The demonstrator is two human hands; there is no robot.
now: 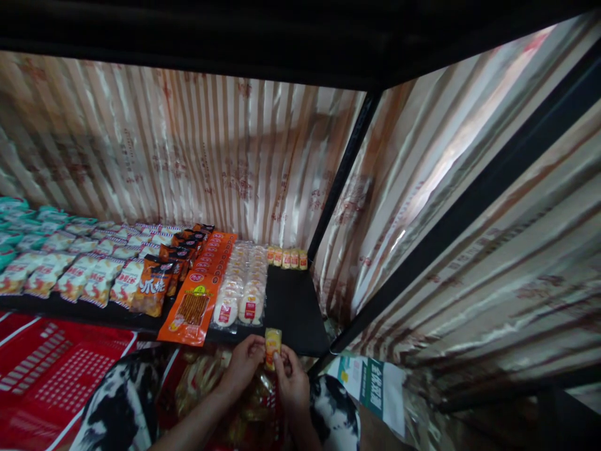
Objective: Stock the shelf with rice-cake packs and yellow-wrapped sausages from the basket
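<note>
Dim and soft-focused, with glare on the right foil curtain point(451, 150) and warped edges.

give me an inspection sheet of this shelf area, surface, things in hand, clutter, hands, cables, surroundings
surface: black shelf, bare at its right front part
job's things: small yellow snack packet held upright between both hands, just below the shelf's front edge
clutter: row of small yellow packets at the shelf back; white round snack packs in columns; orange snack bags; dark orange bags; white and red bags; teal packs at far left
grippers: left hand and right hand both pinch the packet
cables: nothing seen
surroundings: striped foil-like sheeting behind and to the right; red basket lower left; green and white carton lower right
</note>
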